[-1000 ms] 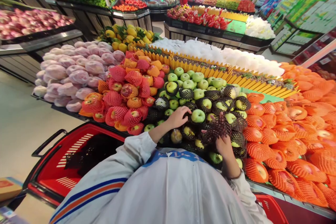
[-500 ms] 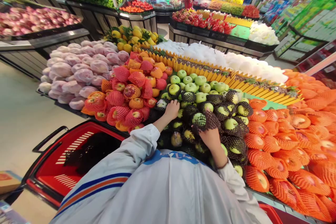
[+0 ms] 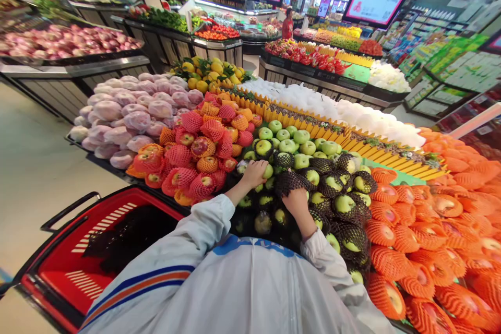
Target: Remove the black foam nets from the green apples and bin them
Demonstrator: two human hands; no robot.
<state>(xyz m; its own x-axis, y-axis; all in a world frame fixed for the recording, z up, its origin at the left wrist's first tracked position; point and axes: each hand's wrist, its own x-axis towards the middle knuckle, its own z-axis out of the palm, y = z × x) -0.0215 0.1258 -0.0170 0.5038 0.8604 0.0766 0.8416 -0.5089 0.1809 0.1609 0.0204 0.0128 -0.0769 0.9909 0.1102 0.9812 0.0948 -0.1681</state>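
My left hand [image 3: 255, 174] is closed at the near left of the green apple pile, its fingers curled against a bare green apple [image 3: 268, 171]. To its right, my right hand [image 3: 296, 201] grips a black foam net sleeve [image 3: 288, 182]; whether fruit sits inside the sleeve is hidden. Around both hands lie green apples [image 3: 345, 203], many wrapped in black netting. Bare green apples [image 3: 287, 146] rest farther back in the heap.
Left of the apples are fruits in red and orange nets [image 3: 191, 151] and wrapped pale purple fruits [image 3: 136, 121]. Orange-netted fruits [image 3: 425, 240] lie to the right, beyond a yellow divider [image 3: 313, 124] white fruits. A red basket [image 3: 55, 266] holding something black stands at lower left.
The view has tilted up, bringing price screens into sight. My right hand has moved left, closer to my left hand, and the black net now covers the space above its fingers.
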